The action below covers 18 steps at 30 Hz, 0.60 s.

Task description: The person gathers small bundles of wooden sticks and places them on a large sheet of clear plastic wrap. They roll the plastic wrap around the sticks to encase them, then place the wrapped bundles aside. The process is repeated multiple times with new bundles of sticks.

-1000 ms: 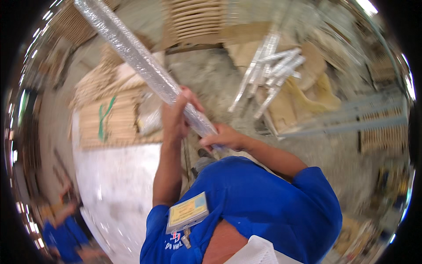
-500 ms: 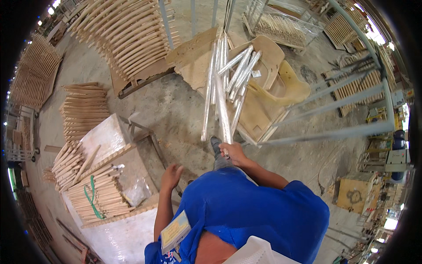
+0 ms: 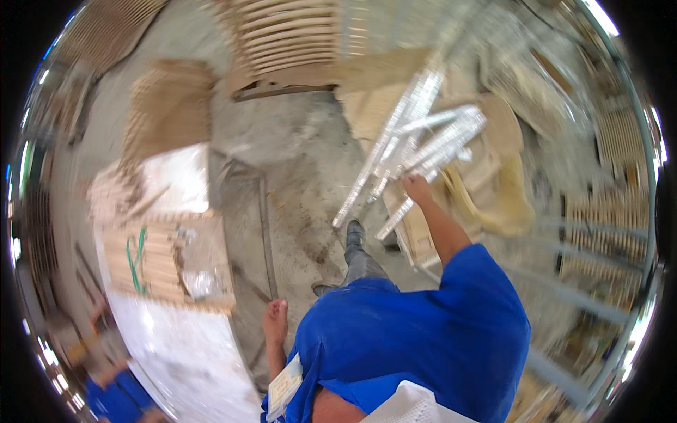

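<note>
My right hand [image 3: 417,188] reaches out to the pile of clear-plastic-wrapped sticks [image 3: 391,148]. Its fingers are curled at the near end of one wrapped stick [image 3: 448,141], though blur softens the grip. Below the hand another wrapped stick [image 3: 395,220] slants toward my foot. The pile lies on flat tan boards and curved panels [image 3: 499,120], beside a yellowish curved piece [image 3: 511,208]. My left hand [image 3: 276,321] hangs near my waist, its fingers curled in with nothing in them, close to the plastic-covered stack on the left.
A plastic-covered stack [image 3: 183,345] at the left bears bundled wooden sticks [image 3: 144,261] and a green strap [image 3: 134,261]. Beside it is a metal frame [image 3: 266,233]. Racked wooden parts [image 3: 289,35] stand ahead. Grey rails [image 3: 564,292] run along the right. Another person's blue sleeve [image 3: 116,398] shows lower left.
My right hand has moved forward and right, from near my waist to the pile, with the wrapped stick. My left hand has dropped lower. The view has turned, and a person has appeared lower left.
</note>
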Each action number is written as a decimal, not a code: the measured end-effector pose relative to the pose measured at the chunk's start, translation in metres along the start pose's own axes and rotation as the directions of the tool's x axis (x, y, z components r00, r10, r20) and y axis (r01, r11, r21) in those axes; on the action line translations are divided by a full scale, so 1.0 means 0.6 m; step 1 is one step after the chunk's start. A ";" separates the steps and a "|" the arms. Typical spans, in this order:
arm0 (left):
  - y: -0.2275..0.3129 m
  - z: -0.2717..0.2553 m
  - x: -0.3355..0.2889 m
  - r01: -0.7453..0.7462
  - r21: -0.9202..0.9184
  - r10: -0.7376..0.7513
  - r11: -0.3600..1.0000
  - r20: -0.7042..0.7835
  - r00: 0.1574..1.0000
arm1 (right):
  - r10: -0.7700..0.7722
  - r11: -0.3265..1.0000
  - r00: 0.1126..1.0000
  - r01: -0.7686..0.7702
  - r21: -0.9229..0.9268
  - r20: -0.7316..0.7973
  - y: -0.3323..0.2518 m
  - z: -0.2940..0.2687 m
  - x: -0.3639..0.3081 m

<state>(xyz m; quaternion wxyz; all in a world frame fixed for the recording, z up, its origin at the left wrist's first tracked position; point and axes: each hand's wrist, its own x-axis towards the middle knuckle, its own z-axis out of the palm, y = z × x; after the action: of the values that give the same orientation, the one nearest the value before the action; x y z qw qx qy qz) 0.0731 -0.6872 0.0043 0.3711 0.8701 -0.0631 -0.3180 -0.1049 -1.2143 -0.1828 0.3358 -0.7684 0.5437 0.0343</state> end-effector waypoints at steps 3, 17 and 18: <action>0.004 -0.041 -0.066 0.036 -0.344 -0.083 0.938 -0.121 0.989 | -0.334 0.943 0.925 0.331 0.044 0.179 -0.022 0.077 -0.030; 0.089 -0.389 -0.751 -0.982 0.038 0.836 0.185 -0.531 0.138 | -0.452 0.801 0.419 0.579 0.151 0.788 -0.352 0.363 -0.498; 0.081 -0.390 -0.774 -0.979 0.072 0.843 0.192 -0.522 0.127 | -0.451 0.823 0.375 0.527 0.214 0.810 -0.383 0.387 -0.551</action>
<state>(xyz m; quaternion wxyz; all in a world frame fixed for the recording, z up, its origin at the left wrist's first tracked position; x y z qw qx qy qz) -0.1475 -0.4198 0.3951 0.6118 0.6213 -0.4522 0.1878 0.0306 -0.7753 -0.1140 0.5155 -0.7940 0.0628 0.3160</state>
